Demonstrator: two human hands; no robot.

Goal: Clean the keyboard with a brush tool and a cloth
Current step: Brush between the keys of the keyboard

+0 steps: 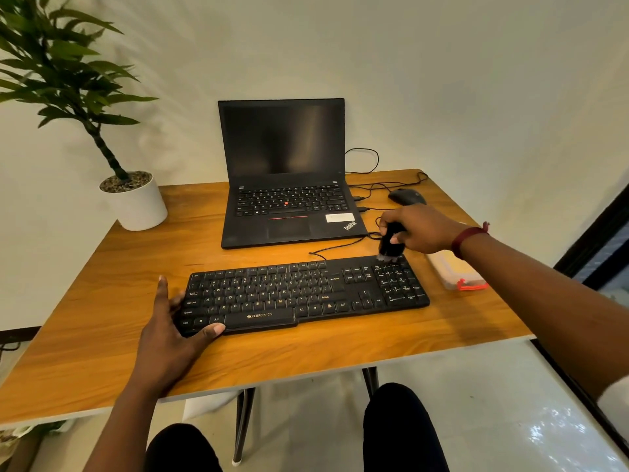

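Note:
A black keyboard (306, 294) lies across the middle of the wooden table (102, 294). My left hand (173, 328) holds its near left corner, thumb along the front edge and fingers on the left side. My right hand (418, 229) grips a black brush tool (389, 245) upright, with its pale bristles touching the far right corner of the number pad. No cloth can be made out; a pale packet with an orange-red edge (457, 272) lies to the right of the keyboard, partly under my right forearm.
An open black laptop (286, 185) stands behind the keyboard, with cables (371, 185) running to its right side. A black mouse (406, 196) sits at the back right. A potted plant (136, 202) occupies the back left corner. The table's right edge is close to the packet.

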